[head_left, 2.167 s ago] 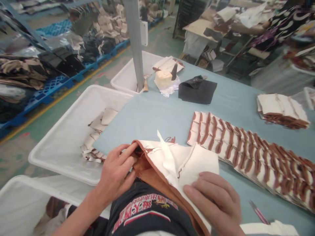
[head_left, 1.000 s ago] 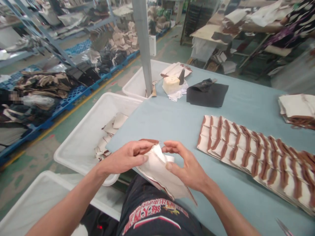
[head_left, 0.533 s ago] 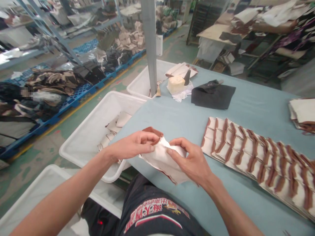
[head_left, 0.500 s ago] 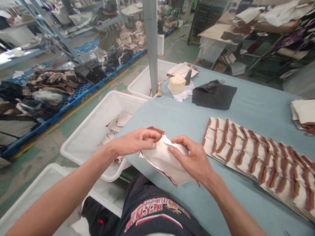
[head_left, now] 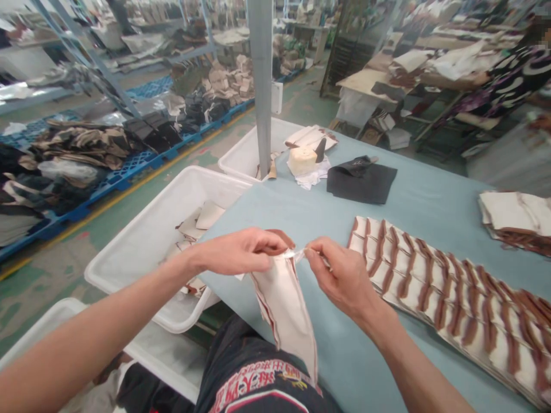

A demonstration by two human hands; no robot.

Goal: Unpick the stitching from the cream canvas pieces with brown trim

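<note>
A cream fabric piece with brown edging (head_left: 288, 304) hangs from my hands above the near corner of the blue-green table (head_left: 327, 223). My left hand (head_left: 247, 250) grips its upper left end, beside a brown flap. Just to the right, my right hand (head_left: 333, 269) pinches a thin white bit at the top of the piece, thumb and fingers closed. The piece's lower end dangles in front of the dark apron (head_left: 258, 378). Long overlapping rows of cream and brown pieces (head_left: 439, 287) lie on the table to the right.
Black cloth (head_left: 361, 180) and a yellowish roll (head_left: 302, 160) on white scraps lie near the far end. A post (head_left: 262, 86) stands by the table. White bins (head_left: 142, 229) sit at the left. A person (head_left: 512, 74) sits at the back right; another fabric stack (head_left: 516, 215) is at the right.
My right hand has shifted from the side of the cream piece to its top edge, pulling out a thin white bit. The piece now hangs down narrower. The camera view has shifted slightly.
</note>
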